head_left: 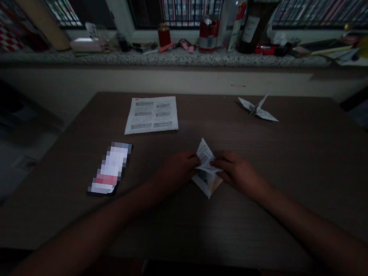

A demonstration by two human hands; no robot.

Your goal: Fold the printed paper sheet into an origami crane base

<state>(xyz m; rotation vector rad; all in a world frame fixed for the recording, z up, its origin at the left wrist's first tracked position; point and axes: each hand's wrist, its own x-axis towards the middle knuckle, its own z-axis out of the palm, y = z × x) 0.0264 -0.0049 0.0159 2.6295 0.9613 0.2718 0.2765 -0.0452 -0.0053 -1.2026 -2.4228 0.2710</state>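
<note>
1 folded paper: lay on table, betw. both hands. l. hand, r. hand: fingers clamped on it, opp. sides. step: mid-fold, i judged; next move prob. called for aligned edges, firm crease.

Red can (bottles alongside).

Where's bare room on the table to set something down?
Bare table lies between the printed sheet and paper crane, and right of the crane. Crowded: the windowsill, and mid-table, where left hand and right hand hold folded paper.
</note>
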